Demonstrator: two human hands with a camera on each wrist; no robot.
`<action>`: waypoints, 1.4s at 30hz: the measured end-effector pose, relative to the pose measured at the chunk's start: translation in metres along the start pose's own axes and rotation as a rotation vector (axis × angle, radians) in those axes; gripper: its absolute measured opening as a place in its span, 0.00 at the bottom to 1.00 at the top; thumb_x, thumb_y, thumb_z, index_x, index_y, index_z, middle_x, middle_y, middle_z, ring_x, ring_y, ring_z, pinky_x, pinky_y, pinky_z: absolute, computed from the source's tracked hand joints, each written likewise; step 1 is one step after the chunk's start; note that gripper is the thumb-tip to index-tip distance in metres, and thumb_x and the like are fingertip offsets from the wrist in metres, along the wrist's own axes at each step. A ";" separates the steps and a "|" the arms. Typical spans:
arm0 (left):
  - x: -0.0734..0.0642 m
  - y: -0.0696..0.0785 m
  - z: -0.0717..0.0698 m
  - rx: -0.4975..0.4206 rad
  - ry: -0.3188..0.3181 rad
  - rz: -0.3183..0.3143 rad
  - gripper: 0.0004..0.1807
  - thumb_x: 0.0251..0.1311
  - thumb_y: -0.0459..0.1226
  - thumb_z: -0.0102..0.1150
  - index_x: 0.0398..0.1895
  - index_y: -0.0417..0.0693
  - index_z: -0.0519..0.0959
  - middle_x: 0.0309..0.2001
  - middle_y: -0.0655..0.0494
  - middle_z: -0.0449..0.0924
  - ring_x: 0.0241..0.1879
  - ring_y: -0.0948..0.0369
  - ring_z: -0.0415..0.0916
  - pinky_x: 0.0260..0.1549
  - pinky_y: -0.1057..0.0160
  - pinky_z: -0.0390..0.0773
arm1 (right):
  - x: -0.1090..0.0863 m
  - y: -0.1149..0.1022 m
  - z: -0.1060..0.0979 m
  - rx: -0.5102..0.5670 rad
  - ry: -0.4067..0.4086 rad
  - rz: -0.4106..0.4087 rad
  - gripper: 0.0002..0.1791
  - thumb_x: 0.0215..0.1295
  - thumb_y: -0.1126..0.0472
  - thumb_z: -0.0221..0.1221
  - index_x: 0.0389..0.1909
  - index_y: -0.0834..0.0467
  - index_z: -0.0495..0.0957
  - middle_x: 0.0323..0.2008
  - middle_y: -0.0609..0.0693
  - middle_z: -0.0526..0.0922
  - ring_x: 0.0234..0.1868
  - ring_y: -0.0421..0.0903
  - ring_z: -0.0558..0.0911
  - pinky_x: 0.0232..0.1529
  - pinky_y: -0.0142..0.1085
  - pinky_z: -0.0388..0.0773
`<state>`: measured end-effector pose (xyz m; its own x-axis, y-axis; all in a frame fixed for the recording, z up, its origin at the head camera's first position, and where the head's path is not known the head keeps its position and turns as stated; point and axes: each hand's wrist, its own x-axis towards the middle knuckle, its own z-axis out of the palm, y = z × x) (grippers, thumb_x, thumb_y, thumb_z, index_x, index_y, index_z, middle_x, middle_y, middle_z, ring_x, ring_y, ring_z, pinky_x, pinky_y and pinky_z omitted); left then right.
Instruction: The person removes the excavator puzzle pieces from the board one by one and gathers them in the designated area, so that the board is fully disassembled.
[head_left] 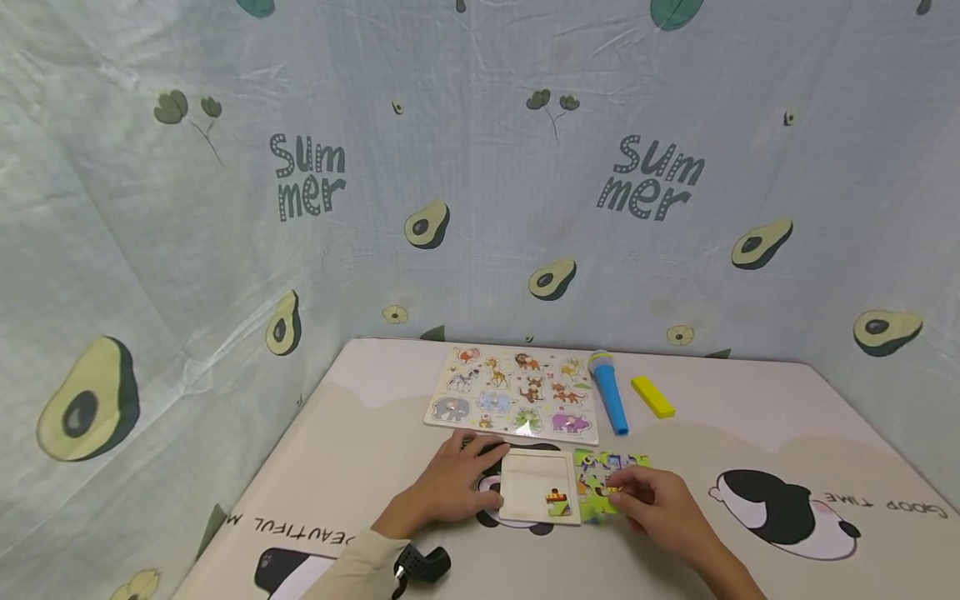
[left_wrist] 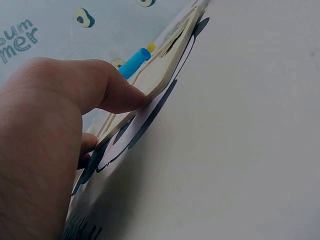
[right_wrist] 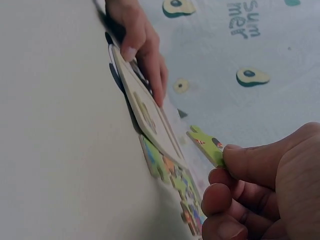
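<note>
A square wooden puzzle tray lies on the table, with colourful jigsaw pieces in its lower right corner. My left hand holds the tray at its left side, thumb on the near edge and fingers by the far corner. Between thumb and fingertips, my right hand pinches a green jigsaw piece, raised above the table in the right wrist view. Beneath and beside that hand, several loose jigsaw pieces spread along the tray's right side.
Behind the tray lies a board of animal pictures. To its right are a blue toy microphone and a yellow block. A black device is near the left wrist. Printed fabric hangs behind the table.
</note>
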<state>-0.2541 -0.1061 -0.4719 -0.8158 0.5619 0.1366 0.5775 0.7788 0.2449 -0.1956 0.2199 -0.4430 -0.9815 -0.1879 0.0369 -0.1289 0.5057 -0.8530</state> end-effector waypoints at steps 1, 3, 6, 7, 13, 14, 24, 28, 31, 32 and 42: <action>0.000 0.000 0.000 0.003 -0.001 0.000 0.40 0.58 0.56 0.57 0.75 0.59 0.68 0.73 0.60 0.65 0.67 0.51 0.58 0.66 0.45 0.62 | -0.001 0.002 -0.001 -0.002 0.004 0.001 0.10 0.67 0.62 0.65 0.44 0.63 0.83 0.27 0.51 0.79 0.23 0.43 0.77 0.24 0.33 0.76; -0.001 0.000 -0.001 0.003 -0.001 0.002 0.40 0.58 0.56 0.57 0.75 0.59 0.68 0.73 0.60 0.65 0.67 0.51 0.58 0.66 0.45 0.62 | -0.002 0.006 -0.003 -0.010 0.017 0.015 0.11 0.66 0.61 0.66 0.45 0.63 0.83 0.27 0.51 0.79 0.24 0.44 0.77 0.24 0.32 0.76; -0.001 0.000 -0.001 0.000 0.000 0.003 0.40 0.58 0.56 0.57 0.76 0.59 0.68 0.73 0.59 0.65 0.67 0.50 0.58 0.66 0.45 0.62 | -0.004 0.013 -0.006 -0.019 0.036 0.061 0.11 0.66 0.61 0.66 0.45 0.62 0.84 0.29 0.51 0.81 0.25 0.45 0.77 0.25 0.33 0.76; -0.001 0.000 -0.002 -0.002 0.000 0.004 0.40 0.58 0.56 0.57 0.76 0.58 0.68 0.73 0.59 0.65 0.67 0.50 0.58 0.66 0.44 0.62 | -0.004 0.016 -0.007 -0.019 0.042 0.079 0.11 0.66 0.61 0.66 0.46 0.61 0.84 0.30 0.51 0.81 0.25 0.45 0.77 0.25 0.33 0.77; -0.001 -0.001 -0.001 -0.002 0.007 0.008 0.40 0.58 0.56 0.57 0.75 0.58 0.68 0.73 0.60 0.65 0.67 0.50 0.58 0.66 0.45 0.62 | -0.004 0.024 -0.010 0.014 0.057 0.119 0.11 0.65 0.61 0.67 0.45 0.62 0.83 0.31 0.52 0.83 0.23 0.46 0.77 0.23 0.34 0.76; 0.000 -0.001 0.000 -0.002 0.008 0.008 0.39 0.58 0.56 0.57 0.75 0.58 0.68 0.73 0.60 0.65 0.67 0.50 0.58 0.66 0.45 0.62 | -0.004 0.025 -0.010 0.017 0.057 0.120 0.11 0.64 0.62 0.67 0.45 0.63 0.83 0.30 0.52 0.82 0.23 0.46 0.76 0.23 0.34 0.76; -0.001 -0.002 -0.001 -0.016 0.008 -0.001 0.40 0.57 0.55 0.57 0.75 0.59 0.68 0.73 0.60 0.64 0.68 0.51 0.57 0.66 0.44 0.62 | -0.001 0.022 -0.004 -0.075 0.108 0.164 0.09 0.59 0.64 0.71 0.38 0.60 0.82 0.25 0.49 0.79 0.20 0.45 0.74 0.20 0.32 0.73; -0.001 -0.002 -0.001 -0.015 0.009 -0.008 0.40 0.57 0.55 0.58 0.75 0.59 0.68 0.73 0.61 0.64 0.68 0.50 0.57 0.66 0.44 0.62 | 0.001 0.021 -0.001 -0.154 0.148 0.166 0.10 0.54 0.64 0.73 0.32 0.58 0.79 0.21 0.48 0.76 0.19 0.43 0.72 0.19 0.31 0.69; -0.001 -0.003 0.000 -0.016 0.007 -0.013 0.40 0.57 0.56 0.58 0.75 0.59 0.68 0.73 0.61 0.64 0.68 0.51 0.57 0.66 0.45 0.62 | 0.001 0.021 0.000 -0.203 0.162 0.166 0.12 0.52 0.63 0.74 0.29 0.58 0.78 0.20 0.47 0.73 0.20 0.43 0.71 0.20 0.30 0.66; -0.001 -0.003 0.001 -0.018 0.007 -0.014 0.40 0.57 0.56 0.58 0.75 0.59 0.68 0.73 0.61 0.64 0.68 0.51 0.57 0.66 0.45 0.62 | 0.001 0.021 0.000 -0.215 0.166 0.168 0.13 0.52 0.63 0.74 0.28 0.57 0.77 0.19 0.47 0.73 0.21 0.43 0.71 0.20 0.30 0.66; -0.001 -0.003 0.002 -0.016 0.000 -0.007 0.40 0.58 0.55 0.57 0.76 0.59 0.68 0.73 0.61 0.63 0.69 0.51 0.56 0.67 0.45 0.61 | -0.002 0.023 0.001 -0.251 0.167 0.167 0.11 0.53 0.63 0.73 0.27 0.57 0.78 0.20 0.47 0.72 0.26 0.43 0.71 0.25 0.31 0.65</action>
<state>-0.2550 -0.1079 -0.4744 -0.8198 0.5565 0.1349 0.5712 0.7781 0.2613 -0.1965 0.2313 -0.4635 -0.9990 0.0447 0.0100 0.0249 0.7134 -0.7004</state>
